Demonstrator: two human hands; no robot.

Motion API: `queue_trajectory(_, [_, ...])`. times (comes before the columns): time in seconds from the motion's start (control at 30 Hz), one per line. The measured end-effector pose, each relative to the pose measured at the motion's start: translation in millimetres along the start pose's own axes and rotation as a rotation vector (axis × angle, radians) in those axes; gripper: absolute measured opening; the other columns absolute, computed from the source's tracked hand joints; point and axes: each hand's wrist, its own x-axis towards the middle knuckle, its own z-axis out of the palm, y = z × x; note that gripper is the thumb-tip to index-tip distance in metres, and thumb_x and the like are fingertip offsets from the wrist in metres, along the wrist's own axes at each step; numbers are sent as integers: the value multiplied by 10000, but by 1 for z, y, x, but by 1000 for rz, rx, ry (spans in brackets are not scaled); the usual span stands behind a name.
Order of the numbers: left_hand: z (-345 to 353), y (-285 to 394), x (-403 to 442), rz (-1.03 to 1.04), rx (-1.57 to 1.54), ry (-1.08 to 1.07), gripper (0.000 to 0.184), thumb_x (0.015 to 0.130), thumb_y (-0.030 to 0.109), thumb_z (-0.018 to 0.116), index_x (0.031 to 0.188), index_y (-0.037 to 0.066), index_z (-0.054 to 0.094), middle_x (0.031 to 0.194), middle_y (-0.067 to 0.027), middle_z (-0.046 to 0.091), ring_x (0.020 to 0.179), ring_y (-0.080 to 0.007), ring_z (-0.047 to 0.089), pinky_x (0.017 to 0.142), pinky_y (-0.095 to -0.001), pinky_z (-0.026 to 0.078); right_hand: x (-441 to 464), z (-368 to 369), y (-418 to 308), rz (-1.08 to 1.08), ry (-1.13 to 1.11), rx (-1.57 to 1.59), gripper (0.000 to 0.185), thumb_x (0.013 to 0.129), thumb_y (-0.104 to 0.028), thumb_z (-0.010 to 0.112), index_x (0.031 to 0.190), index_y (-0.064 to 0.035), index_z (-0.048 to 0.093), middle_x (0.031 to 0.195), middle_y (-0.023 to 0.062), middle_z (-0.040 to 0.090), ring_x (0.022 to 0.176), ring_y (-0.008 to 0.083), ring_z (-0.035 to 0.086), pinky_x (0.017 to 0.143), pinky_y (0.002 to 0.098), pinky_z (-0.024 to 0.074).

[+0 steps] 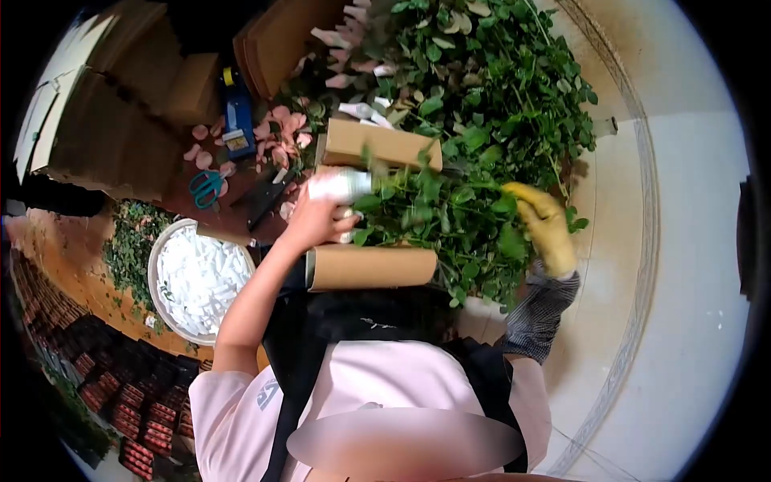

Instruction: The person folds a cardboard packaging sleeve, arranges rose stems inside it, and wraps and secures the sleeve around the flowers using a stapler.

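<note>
My left hand (309, 218), bare, is closed around a white wrapped bundle (341, 186), blurred by motion, at the head end of the leafy stems. To the right, my right hand (546, 229) wears a yellow glove, its fingers closed at the green leafy stems (474, 201). These stems lie crosswise between a brown cardboard block (384, 145) and a rounded cardboard piece (373, 267) nearer my body. Leaves partly hide the fingertips of the glove.
A large pile of leafy stems (498, 72) fills the upper right. Near the left are a blue tape dispenser (238, 120), teal scissors (206, 189), pink petals (281, 128) and a round basket (155, 277) of white pieces. Cardboard boxes (104, 136) stand at the upper left.
</note>
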Motion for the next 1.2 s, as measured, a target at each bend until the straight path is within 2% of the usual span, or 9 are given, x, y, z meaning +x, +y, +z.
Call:
queue_trajectory(0.07, [-3, 4, -2, 30, 83, 55, 477, 725, 313, 807, 1151, 139, 683, 1379, -185, 510, 1284, -402, 462, 1089, -523, 357, 1, 25, 86, -132, -108, -45, 333, 947, 28, 592, 1255, -63, 680, 1263, 95, 694, 1116, 203, 657, 967, 313, 512])
queue_trajectory(0.13, [-2, 6, 0, 29, 88, 65, 457, 714, 310, 813, 1115, 132, 690, 1358, -183, 525, 1265, -391, 478, 1069, -519, 375, -3, 63, 116, -210, 64, -376, 325, 946, 8, 607, 1256, -68, 672, 1255, 130, 691, 1129, 246, 663, 975, 328, 515])
queue_trajectory(0.3, [6, -6, -3, -6, 15, 94, 530, 732, 337, 818, 1206, 133, 702, 1383, -181, 513, 1270, -403, 467, 1094, -495, 365, 1, 121, 121, -360, 528, -246, 455, 823, 129, 601, 1236, -47, 670, 1238, 183, 670, 1201, 364, 614, 1022, 407, 487])
queue_trajectory(0.57, [10, -9, -6, -19, 24, 77, 508, 741, 315, 814, 1224, 196, 708, 1347, -183, 524, 1305, -396, 439, 1086, -481, 375, 23, 142, 122, 18, 372, -723, 410, 786, -7, 645, 1186, -86, 695, 1136, 150, 703, 1091, 342, 637, 989, 427, 491])
queue_trajectory(0.67, [8, -15, -5, -27, 80, -1, 529, 728, 300, 821, 1204, 105, 698, 1261, -198, 544, 1201, -406, 491, 1017, -506, 413, 27, 152, 138, -178, 490, -959, 361, 812, -61, 609, 1148, -140, 712, 970, 109, 712, 965, 311, 655, 970, 432, 462])
queue_trajectory(0.9, [5, -20, 0, 29, 131, -52, 519, 730, 231, 835, 1193, 68, 666, 1229, -219, 525, 1166, -434, 483, 993, -522, 421, 7, 151, 102, 188, 259, -798, 384, 919, -103, 535, 1242, -241, 691, 1063, 86, 722, 1068, 251, 657, 1121, 408, 370])
queue_trajectory(1.03, [6, -16, -3, 71, 179, 6, 506, 740, 234, 829, 1197, 88, 668, 1251, -225, 510, 1184, -429, 474, 1022, -527, 406, 8, 191, 146, 112, 534, -616, 393, 845, -84, 607, 1207, -208, 699, 1063, 92, 710, 1062, 270, 653, 1150, 432, 354])
queue_trajectory(1.07, [5, -10, 0, 69, 190, 4, 502, 740, 237, 829, 1194, 93, 670, 1242, -224, 514, 1175, -426, 478, 1017, -531, 408, 15, 217, 184, -113, 676, -427, 422, 831, -70, 611, 1231, -188, 680, 1123, 114, 700, 1131, 288, 624, 1175, 463, 330])
queue_trajectory(1.2, [-6, 10, 9, 48, 225, -14, 477, 736, 244, 824, 1168, 102, 679, 1214, -208, 526, 1159, -416, 486, 1006, -524, 417, 12, 178, 163, -107, 478, 95, 374, 955, -162, 614, 1328, -134, 616, 1291, 135, 650, 1288, 325, 531, 1203, 507, 259])
